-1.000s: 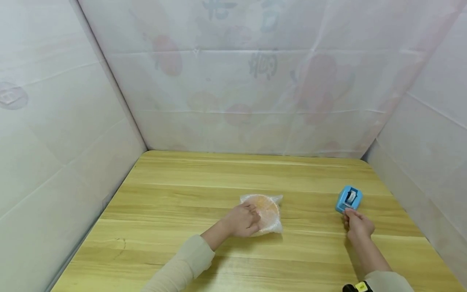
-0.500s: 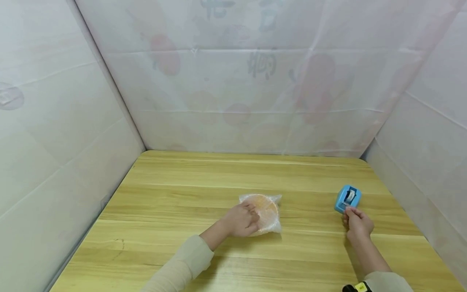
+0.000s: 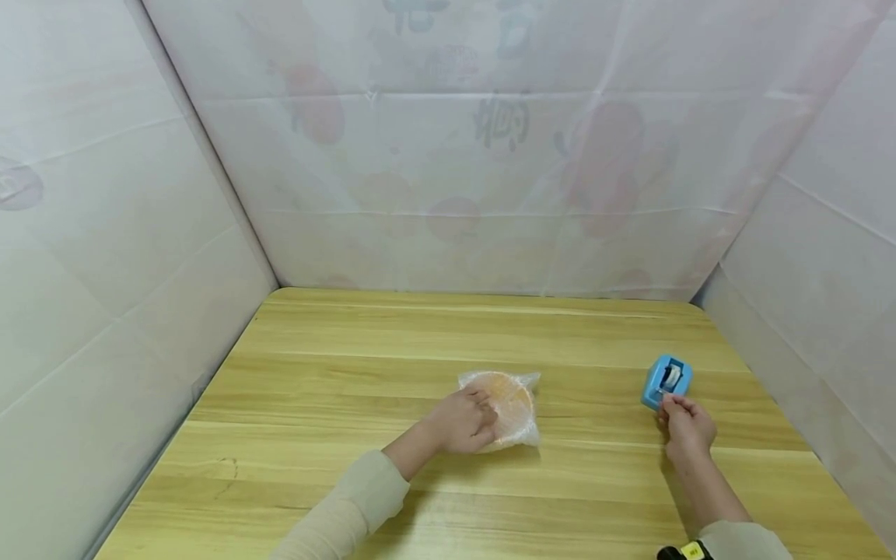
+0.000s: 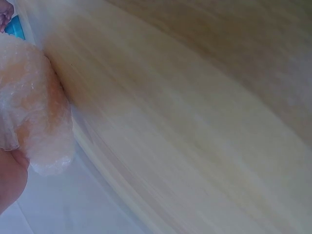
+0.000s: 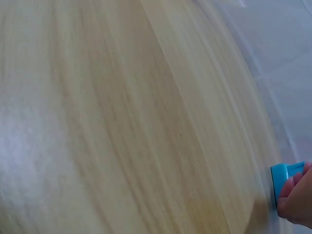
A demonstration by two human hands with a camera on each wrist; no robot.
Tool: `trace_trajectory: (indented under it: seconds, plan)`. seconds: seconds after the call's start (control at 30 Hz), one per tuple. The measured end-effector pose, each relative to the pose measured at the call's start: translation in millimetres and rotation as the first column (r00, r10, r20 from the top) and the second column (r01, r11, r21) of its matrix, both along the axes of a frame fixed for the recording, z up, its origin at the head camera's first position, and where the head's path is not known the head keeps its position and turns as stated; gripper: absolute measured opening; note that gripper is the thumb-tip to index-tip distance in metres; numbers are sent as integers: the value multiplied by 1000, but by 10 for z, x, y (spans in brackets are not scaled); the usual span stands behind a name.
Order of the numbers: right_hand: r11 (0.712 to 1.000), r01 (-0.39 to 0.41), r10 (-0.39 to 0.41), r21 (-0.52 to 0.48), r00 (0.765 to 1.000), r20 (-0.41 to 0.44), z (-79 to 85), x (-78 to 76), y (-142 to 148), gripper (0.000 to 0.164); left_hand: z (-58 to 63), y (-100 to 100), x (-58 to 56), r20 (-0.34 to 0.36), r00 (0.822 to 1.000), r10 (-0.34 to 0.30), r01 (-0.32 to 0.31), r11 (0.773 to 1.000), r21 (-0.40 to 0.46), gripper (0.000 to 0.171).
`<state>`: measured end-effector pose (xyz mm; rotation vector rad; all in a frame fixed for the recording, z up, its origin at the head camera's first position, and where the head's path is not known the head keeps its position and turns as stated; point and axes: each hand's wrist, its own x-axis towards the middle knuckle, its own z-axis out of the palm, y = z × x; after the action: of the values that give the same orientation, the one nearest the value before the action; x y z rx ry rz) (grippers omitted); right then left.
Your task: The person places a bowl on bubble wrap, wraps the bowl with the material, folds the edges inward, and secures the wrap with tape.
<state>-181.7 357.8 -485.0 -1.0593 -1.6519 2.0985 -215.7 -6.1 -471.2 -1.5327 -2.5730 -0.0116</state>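
A round orange thing in bubble wrap (image 3: pixel 516 416) lies flat on the table. My left hand (image 3: pixel 462 422) rests on its left part, fingers slightly bent over the top; the palm side is hidden. In the left wrist view, the wrapped packet (image 4: pixel 46 112) shows with a bit of the hand (image 4: pixel 10 178) against its lower edge. To the right stands a blue tape dispenser (image 3: pixel 655 385) with a small tape roll (image 3: pixel 673 378). At its near end my right hand (image 3: pixel 689 432) pinches the tape between thumb and index finger; the tape itself is barely visible.
The wood-grain table (image 3: pixel 350 334) is enclosed by pale fabric walls (image 3: pixel 455 257) at the back and both sides. A black and yellow device (image 3: pixel 689 551) sits at the right wrist. Bare tabletop separates the packet from the dispenser.
Both hands, the packet and the dispenser keep their places. Only the head view shifts very slightly.
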Motion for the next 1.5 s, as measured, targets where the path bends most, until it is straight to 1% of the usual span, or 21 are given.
trace_trajectory:
  seconds: [0.1, 0.2, 0.3, 0.43, 0.57, 0.63, 0.7, 0.73, 0.77, 0.8, 0.83, 0.87, 0.9, 1.0, 1.1, 1.17, 1.23, 1.3, 1.37, 1.43, 1.5]
  plan:
    - [1000, 1, -2, -12, 1000, -20, -10, 0, 6, 10, -4, -2, -4, -9, 1000, -7, 7, 1000, 7, 28]
    - [998, 15, -18, -62, 999, -50, -15, -4, 15, 11, -15, -3, -9, -18, 1000, -15, 15, 1000, 19, 27]
    - [995, 15, -21, -102, 998, -67, -15, -2, 17, 11, -14, -10, -8, -9, 1000, -16, 16, 1000, 21, 28]
    - [991, 2, -13, -135, 997, -80, -2, -15, 10, 9, 2, -24, 2, 24, 1000, 2, -3, 1000, 14, 31]
    - [991, -37, 22, -130, 993, -116, 23, -40, -20, 16, -1, -30, 3, 28, 999, 19, -19, 1000, 0, 33]
    - [994, -58, 48, -87, 992, -115, 32, -48, -48, 19, -2, -32, 5, 20, 1000, 19, -19, 1000, -6, 33]
    - [994, -108, 110, 31, 991, -78, 30, -45, -83, 21, -6, -32, 3, 11, 1000, 17, -17, 1000, -8, 33]
    - [987, -133, 138, 87, 989, -50, 32, -43, -105, 19, -5, -32, 4, 8, 1000, 16, -16, 1000, -9, 33]
    - [972, -166, 171, 165, 985, -19, 29, -40, -131, 16, -2, -31, 4, 6, 1000, 16, -16, 1000, -10, 33]
    - [947, -202, 204, 250, 979, 19, 30, -40, -160, 11, -2, -31, 4, 5, 1000, 16, -16, 1000, -9, 33]
    - [911, -240, 234, 334, 970, 59, 32, -42, -190, 8, -1, -30, 4, 4, 1000, 18, -18, 1000, -12, 33]
    - [868, -277, 263, 412, 960, 92, 37, -42, -224, 8, -4, -29, 0, 1, 1000, 20, -20, 1000, -11, 33]
    - [826, -304, 280, 476, 952, 122, 46, -47, -258, 13, -2, -28, 1, 2, 1000, 22, -22, 1000, -14, 32]
    - [683, -346, 308, 644, 935, 176, 83, -60, -368, 24, 2, -24, 3, 11, 1000, 29, -29, 999, -21, 33]
    - [546, -351, 335, 761, 924, 186, 124, -69, -477, 22, 3, -20, 5, 16, 999, 29, -29, 999, -25, 35]
    - [466, -345, 366, 815, 913, 177, 151, -71, -553, 18, -3, -15, -2, 3, 1000, 23, -23, 999, -24, 34]
    - [389, -342, 410, 856, 896, 171, 179, -75, -626, 15, -11, -10, -5, -11, 1000, 15, -15, 1000, -17, 33]
    - [324, -350, 464, 879, 868, 175, 206, -82, -703, 11, -12, -5, -8, -26, 1000, 9, -9, 1000, -18, 31]
    - [276, -364, 531, 890, 829, 175, 229, -100, -780, 8, -9, -2, -10, -35, 999, 6, -7, 1000, -19, 30]
    - [242, -389, 603, 889, 778, 177, 256, -114, -861, 6, 5, 0, -7, -40, 999, 7, -8, 1000, -22, 30]
    - [224, -420, 673, 880, 719, 172, 287, -125, -941, 4, 14, 4, -8, -46, 999, 8, -10, 1000, -28, 30]
